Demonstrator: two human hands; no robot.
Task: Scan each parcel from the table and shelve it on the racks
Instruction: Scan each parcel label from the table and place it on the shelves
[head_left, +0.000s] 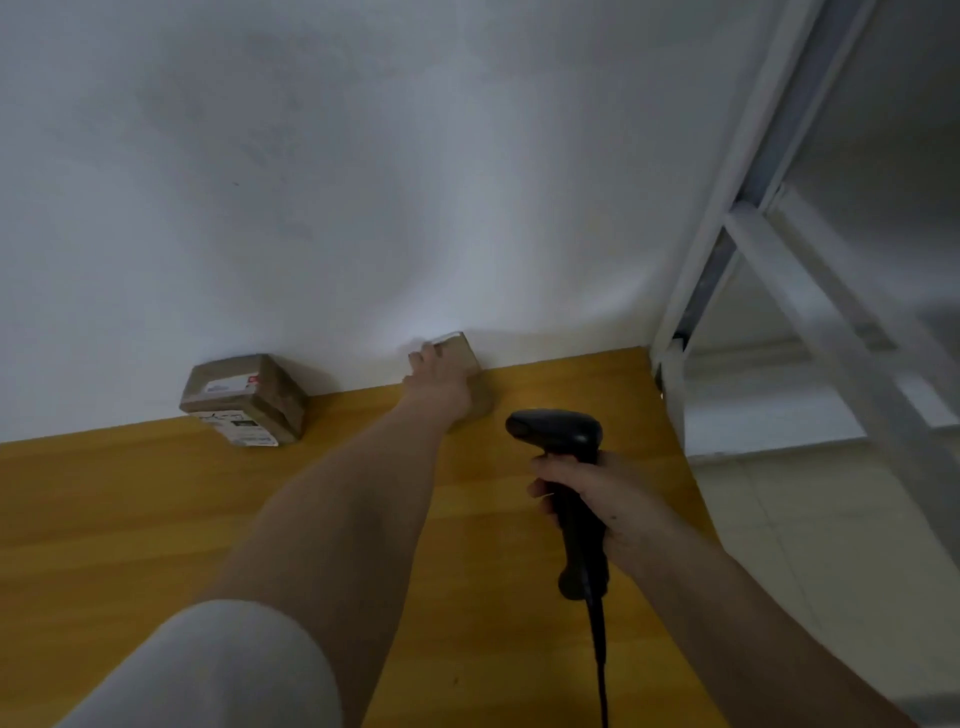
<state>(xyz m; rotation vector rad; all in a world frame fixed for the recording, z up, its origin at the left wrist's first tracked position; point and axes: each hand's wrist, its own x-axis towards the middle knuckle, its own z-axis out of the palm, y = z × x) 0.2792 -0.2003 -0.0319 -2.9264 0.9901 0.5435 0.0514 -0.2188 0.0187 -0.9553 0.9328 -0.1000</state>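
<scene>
Left arm stretched far forward across table (156, 519), elbow nearly straight, white sleeve (208, 670) at upper arm. Left hand (441, 384) lies on top of small parcel (475, 374) at table's far edge, against wall (363, 182). Fingers reach over parcel's top toward its far edge; whether they curl round it or just rest flat, cannot tell, hand is blurred. Parcel is tan cardboard, partly hidden under the hand.

Right hand (597, 504) nearer the camera, wrist bent, fingers wrapped tight round handle of black scanner (566, 467). Scanner upright, head pointing forward and left toward the parcels, its cable (600, 665) trailing down out of view. Scanner is above the table, apart from both parcels.

Second parcel (244, 400) sits to the left, also against wall, taped, with white labels on top and front face. Well apart from the hands.

White rack (779, 260) stands at right, just beside table's end, its frame tilted in the wide-angle view.
</scene>
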